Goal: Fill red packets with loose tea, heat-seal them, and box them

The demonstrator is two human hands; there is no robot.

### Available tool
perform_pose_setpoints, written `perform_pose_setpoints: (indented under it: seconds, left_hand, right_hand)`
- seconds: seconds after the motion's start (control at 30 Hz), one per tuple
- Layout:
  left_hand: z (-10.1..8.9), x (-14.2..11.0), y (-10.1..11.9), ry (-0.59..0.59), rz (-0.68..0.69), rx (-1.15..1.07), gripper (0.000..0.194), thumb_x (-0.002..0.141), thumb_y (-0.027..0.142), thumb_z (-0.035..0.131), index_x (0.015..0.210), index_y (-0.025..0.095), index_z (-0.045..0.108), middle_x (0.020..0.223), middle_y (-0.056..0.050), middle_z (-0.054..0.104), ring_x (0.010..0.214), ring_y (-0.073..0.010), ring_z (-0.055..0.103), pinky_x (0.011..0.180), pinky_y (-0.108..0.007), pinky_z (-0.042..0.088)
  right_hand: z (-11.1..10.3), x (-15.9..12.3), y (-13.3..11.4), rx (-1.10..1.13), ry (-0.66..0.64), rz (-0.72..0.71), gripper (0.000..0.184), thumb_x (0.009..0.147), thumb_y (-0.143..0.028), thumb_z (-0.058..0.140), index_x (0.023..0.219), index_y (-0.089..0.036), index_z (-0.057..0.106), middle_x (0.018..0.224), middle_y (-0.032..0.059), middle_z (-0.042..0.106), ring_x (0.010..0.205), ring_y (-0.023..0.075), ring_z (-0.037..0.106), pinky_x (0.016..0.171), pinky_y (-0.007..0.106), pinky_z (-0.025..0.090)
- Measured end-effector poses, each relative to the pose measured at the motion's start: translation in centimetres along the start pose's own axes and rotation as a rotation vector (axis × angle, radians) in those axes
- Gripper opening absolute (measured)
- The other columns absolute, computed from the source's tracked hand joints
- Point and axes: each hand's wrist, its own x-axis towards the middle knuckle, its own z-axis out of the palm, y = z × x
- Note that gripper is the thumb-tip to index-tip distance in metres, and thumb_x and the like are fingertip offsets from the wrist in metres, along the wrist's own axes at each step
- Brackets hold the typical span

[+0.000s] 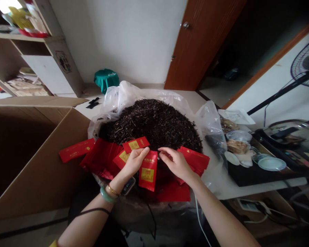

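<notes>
The left hand point(135, 162) curls down over the top of a red packet point(148, 171) with a gold label, though whether it pinches the packet is hard to tell. The right hand point(175, 164) sits just beside it, fingers spread and apart. Dark, twisted tea leaves point(154, 125) heap in a clear plastic bag point(121, 96) on the far side. More red packets point(100, 159) fan out left and right, a cardboard box point(41, 154) stands left, and a black tray point(254, 175) lies right.

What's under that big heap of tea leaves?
The heap of dark tea leaves sits in a clear plastic bag, whose edges show around it; the leaves hide the bag's bottom and anything beneath.
</notes>
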Motion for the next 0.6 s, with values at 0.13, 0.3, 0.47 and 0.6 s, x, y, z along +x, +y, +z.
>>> perform_pose_setpoints:
  seconds: [0.13,0.3,0.47,0.6]
  left_hand:
    - [0.4,0.0,-0.3,-0.044,0.090,0.176,0.057,0.071,0.067,0.057,0.058,0.013,0.057,0.049,0.003,0.046,0.049,-0.0076,0.035,0.047,-0.020,0.026]
    - [0.7,0.1,-0.6,-0.054,0.183,0.271,0.049,0.074,0.060,0.057,0.060,0.013,0.061,0.052,0.003,0.047,0.053,-0.0089,0.038,0.048,-0.020,0.029]
    - [0.8,0.1,-0.7,-0.033,0.229,0.277,0.047,0.076,0.056,0.057,0.059,0.013,0.062,0.051,0.003,0.048,0.052,-0.0089,0.038,0.050,-0.021,0.032]
    - [0.7,0.0,-0.7,-0.013,0.245,0.281,0.043,0.075,0.053,0.060,0.060,0.012,0.064,0.053,0.002,0.052,0.053,-0.0097,0.041,0.050,-0.021,0.033]
  right_hand:
    - [-0.1,-0.5,-1.3,0.218,0.068,-0.097,0.023,0.089,-0.038,0.051,0.092,-0.021,0.066,0.085,0.0042,0.072,0.072,0.0169,0.067,0.062,0.025,0.053]
    - [0.7,-0.6,-1.5,0.221,0.094,-0.067,0.013,0.081,-0.033,0.061,0.080,-0.021,0.065,0.074,0.0025,0.071,0.067,0.0170,0.066,0.059,0.025,0.052]
    - [1.3,-0.5,-0.9,0.338,0.051,0.008,0.014,0.079,-0.034,0.063,0.084,-0.021,0.063,0.076,0.0025,0.071,0.068,0.0164,0.066,0.060,0.026,0.053]
    - [1.3,-0.6,-0.9,0.380,0.032,0.034,0.014,0.079,-0.033,0.061,0.086,-0.021,0.060,0.074,0.0008,0.067,0.064,0.0142,0.063,0.055,0.024,0.050]
